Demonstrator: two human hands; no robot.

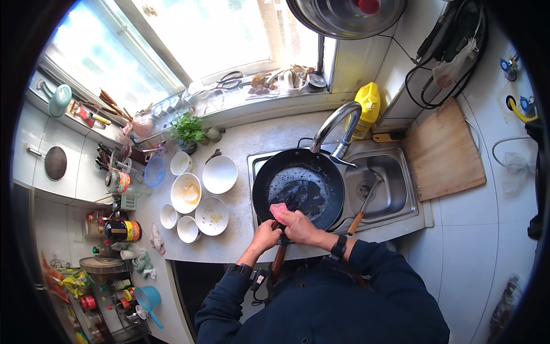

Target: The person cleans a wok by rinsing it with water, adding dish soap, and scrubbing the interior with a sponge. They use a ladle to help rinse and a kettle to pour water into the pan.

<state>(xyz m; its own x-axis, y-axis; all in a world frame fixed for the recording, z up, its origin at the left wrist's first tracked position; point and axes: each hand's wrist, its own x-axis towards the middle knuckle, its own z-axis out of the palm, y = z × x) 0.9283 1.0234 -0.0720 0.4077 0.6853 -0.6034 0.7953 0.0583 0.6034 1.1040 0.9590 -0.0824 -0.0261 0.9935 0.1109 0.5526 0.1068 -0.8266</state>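
Note:
A black wok (262,189) rests over the left basin of the sink, with foamy, soapy water (300,189) in its bottom. My right hand (300,228) pinches a pink scrubbing cloth or sponge (279,210) at the wok's near side. Beside it, my left hand (267,236) is closed around a slim dark utensil (291,200), whose far end reaches into the wok; its exact kind is unclear. The cloth is against or just beside this utensil. Below my hands, the wok's wooden handle (279,261) points towards me.
A chrome faucet (333,124) arches over the wok's far rim. A wooden-handled utensil (365,205) leans in the right basin (393,189). White bowls (219,174), some with yellow residue, stand left. A cutting board (444,155) leans right; a yellow jug (367,107) stands behind.

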